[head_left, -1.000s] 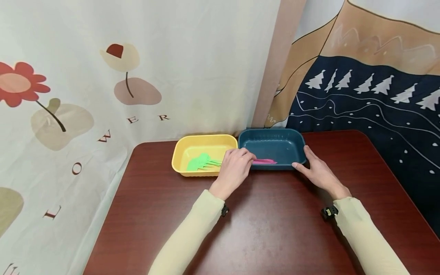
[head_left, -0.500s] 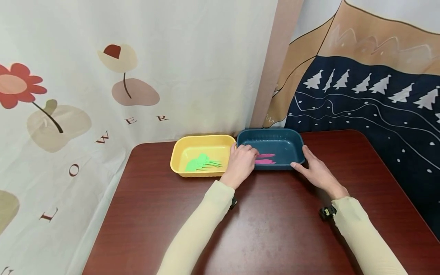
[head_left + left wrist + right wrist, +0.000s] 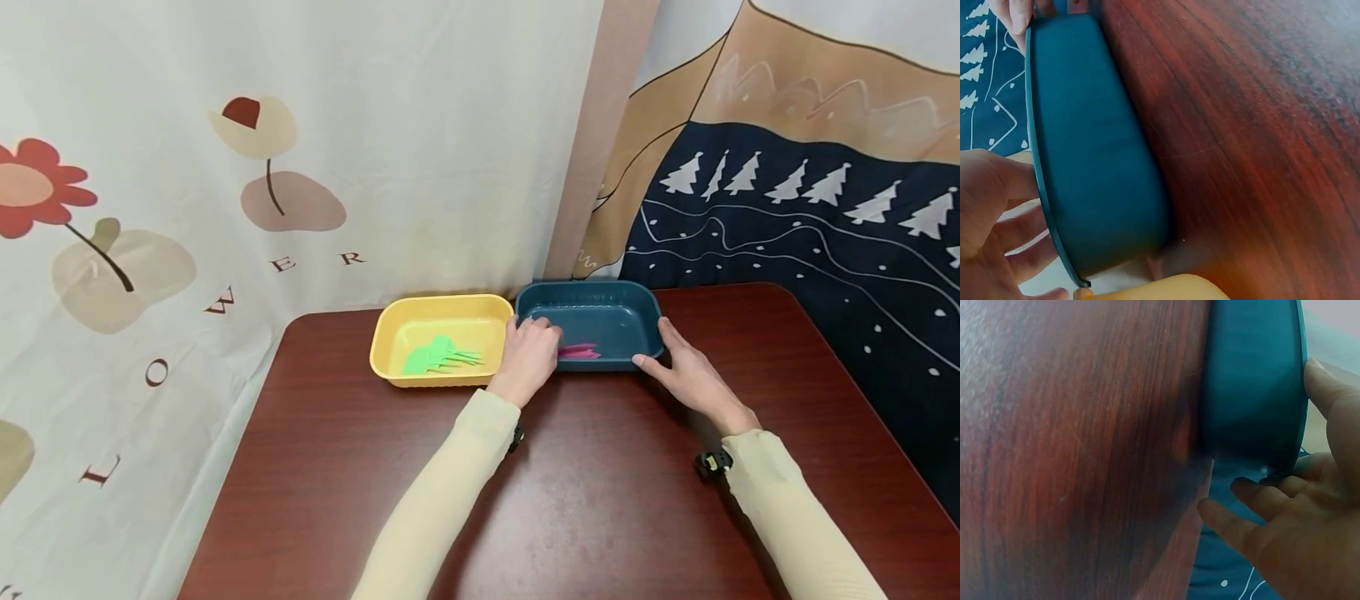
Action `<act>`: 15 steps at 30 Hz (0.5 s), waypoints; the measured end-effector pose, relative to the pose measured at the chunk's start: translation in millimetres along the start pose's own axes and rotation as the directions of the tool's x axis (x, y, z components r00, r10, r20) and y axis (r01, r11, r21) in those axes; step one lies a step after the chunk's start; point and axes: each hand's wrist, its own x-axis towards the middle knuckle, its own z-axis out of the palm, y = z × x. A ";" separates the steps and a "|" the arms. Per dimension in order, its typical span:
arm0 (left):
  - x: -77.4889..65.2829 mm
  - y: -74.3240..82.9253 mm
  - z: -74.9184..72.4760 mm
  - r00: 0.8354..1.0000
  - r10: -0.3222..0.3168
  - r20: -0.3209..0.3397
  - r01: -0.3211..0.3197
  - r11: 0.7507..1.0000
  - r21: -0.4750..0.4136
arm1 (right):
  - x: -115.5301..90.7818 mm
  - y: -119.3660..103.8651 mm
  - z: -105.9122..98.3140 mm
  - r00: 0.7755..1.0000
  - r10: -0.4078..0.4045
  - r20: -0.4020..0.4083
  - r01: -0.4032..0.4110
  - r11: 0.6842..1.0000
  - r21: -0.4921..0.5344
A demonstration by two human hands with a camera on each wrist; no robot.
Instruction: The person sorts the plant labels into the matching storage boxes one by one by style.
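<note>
My left hand (image 3: 527, 354) reaches over the near left rim of the blue tray (image 3: 600, 321). Its fingertips are hidden inside, at the left ends of slim pink plastic pieces (image 3: 579, 351), whose kind I cannot tell. In the left wrist view, bent fingers (image 3: 1029, 234) reach behind the tray's rim. At the near right corner, my right hand (image 3: 693, 379) rests against the tray, thumb on the front rim and fingers fairly straight along the end wall. The right wrist view shows the thumb (image 3: 1329, 387) touching the rim.
A yellow tray (image 3: 390, 377) stands directly left of the blue one, holding several green plastic pieces (image 3: 435, 356) with thin handles. Both trays are at the back of the brown wooden table (image 3: 600, 483), against a printed curtain (image 3: 450, 150).
My left hand has shifted slightly right, further over the blue tray. The pink pieces, spread apart half a second ago, now lie close together. The right hand stays at its corner.
</note>
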 end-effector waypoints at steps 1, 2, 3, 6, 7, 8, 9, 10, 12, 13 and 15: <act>-0.7 -0.9 0.4 1.000 0.002 -0.015 -0.002 1.000 -0.001 | 0.3 -0.1 0.0 1.000 -0.001 0.000 0.001 1.000 0.000; -1.5 -1.7 0.3 1.000 0.004 -0.028 -0.004 1.000 -0.002 | 0.4 -0.4 0.0 1.000 -0.003 -0.001 0.003 1.000 -0.001; -2.2 -2.5 -0.3 0.999 0.006 -0.042 -0.006 1.000 -0.010 | 0.5 -0.7 0.0 1.000 -0.005 -0.002 0.005 1.000 -0.002; -6.1 -4.1 -3.5 0.996 0.012 -0.088 -0.017 0.998 -0.056 | 0.6 -0.9 -0.3 1.000 -0.008 -0.003 0.008 1.000 -0.004; -8.1 -4.5 -4.3 0.994 0.018 -0.108 -0.026 0.997 -0.076 | 0.4 -0.8 -0.4 1.000 -0.007 -0.003 0.007 1.000 -0.005; -10.6 -4.8 -5.2 0.991 0.024 -0.131 -0.038 0.994 -0.098 | 0.1 -0.7 -0.6 1.000 -0.006 -0.003 0.006 1.000 -0.005; -13.6 -5.3 -5.8 0.987 0.033 -0.158 -0.052 0.991 -0.120 | 0.1 -0.3 -0.7 1.000 -0.004 -0.002 0.004 1.000 -0.005; -17.3 -5.7 -6.1 0.982 0.040 -0.186 -0.067 0.988 -0.140 | 0.0 0.0 -0.9 1.000 -0.001 0.000 0.001 1.000 -0.005; -25.4 -6.8 -6.2 0.968 0.057 -0.243 -0.102 0.979 -0.175 | -0.7 0.4 -1.7 1.000 0.005 0.003 -0.005 1.000 -0.005; -29.6 -7.5 -6.4 0.962 0.061 -0.265 -0.114 0.975 -0.190 | -1.2 0.7 -2.3 1.000 0.008 0.005 -0.008 1.000 -0.004; -38.4 -9.2 -7.1 0.951 0.065 -0.302 -0.132 0.969 -0.208 | -2.4 1.2 -3.4 1.000 0.013 0.006 -0.013 1.000 -0.003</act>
